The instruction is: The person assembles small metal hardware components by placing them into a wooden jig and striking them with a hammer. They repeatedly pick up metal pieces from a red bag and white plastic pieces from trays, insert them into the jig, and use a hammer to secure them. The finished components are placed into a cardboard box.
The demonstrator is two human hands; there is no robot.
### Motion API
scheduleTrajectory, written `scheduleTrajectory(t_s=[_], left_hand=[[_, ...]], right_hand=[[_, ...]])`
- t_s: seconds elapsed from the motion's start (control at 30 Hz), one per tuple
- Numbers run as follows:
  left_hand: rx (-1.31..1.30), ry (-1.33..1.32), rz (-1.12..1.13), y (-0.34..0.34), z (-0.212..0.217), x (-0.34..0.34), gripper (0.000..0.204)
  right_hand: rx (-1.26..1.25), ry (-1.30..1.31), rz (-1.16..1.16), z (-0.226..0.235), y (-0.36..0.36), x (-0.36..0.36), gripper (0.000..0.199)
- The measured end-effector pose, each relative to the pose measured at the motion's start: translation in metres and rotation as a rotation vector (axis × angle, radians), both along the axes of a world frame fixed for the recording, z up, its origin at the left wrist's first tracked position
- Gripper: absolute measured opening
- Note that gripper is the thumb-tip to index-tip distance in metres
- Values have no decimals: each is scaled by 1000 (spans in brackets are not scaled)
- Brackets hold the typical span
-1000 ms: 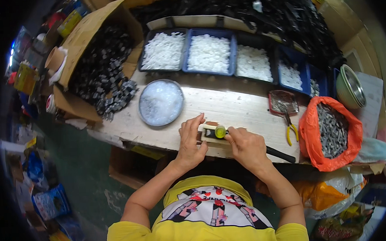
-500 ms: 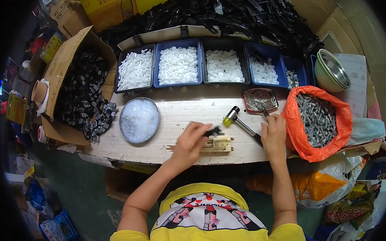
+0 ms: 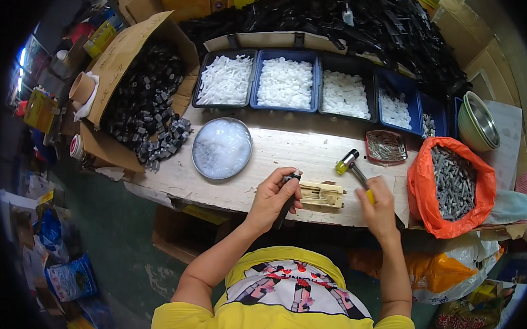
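Above the bench's front edge, my left hand (image 3: pixel 274 196) is closed around a long black plastic part (image 3: pixel 284 212). Its upper end pokes out above my fingers, with a small pale bit there. Just right of it lies a cream-coloured block fixture (image 3: pixel 325 195) with a slot and metal pieces. My right hand (image 3: pixel 379 209), slightly blurred, is closed on a tool with a yellow handle; its other end is hidden. Partly under that hand lies a hammer (image 3: pixel 358 173) with a metal and yellow head. Behind it sits a small red tray of metal pins (image 3: pixel 386 146).
A round dish of translucent pieces (image 3: pixel 222 148) stands left of centre. Bins of white parts (image 3: pixel 284 81) line the back, before a heap of black parts (image 3: pixel 328 20). A cardboard box (image 3: pixel 134 38) holds black pieces at left; a red bag (image 3: pixel 420 184) of grey parts stands right.
The view has shifted, so the bench appears farther right. My right hand has drawn back from the pin tray toward the hammer handle. My left hand now holds the black part more upright.
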State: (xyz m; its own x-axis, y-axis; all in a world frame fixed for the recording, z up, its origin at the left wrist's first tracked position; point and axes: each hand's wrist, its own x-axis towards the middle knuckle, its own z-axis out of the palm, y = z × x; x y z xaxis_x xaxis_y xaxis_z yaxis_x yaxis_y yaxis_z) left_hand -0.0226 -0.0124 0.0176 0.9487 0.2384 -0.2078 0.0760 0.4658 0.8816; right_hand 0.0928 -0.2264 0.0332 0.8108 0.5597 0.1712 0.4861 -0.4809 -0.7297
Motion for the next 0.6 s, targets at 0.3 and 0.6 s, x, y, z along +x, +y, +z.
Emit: scheduleTrajectory(t_s=[0.3, 0.6], left_hand=[[429, -30, 60, -5, 6, -17, 29], [769, -82, 142, -7, 4, -18, 31]], right_hand=[[3, -9, 351, 7, 39, -40, 20], [-52, -94, 375, 6, 42, -46, 21]])
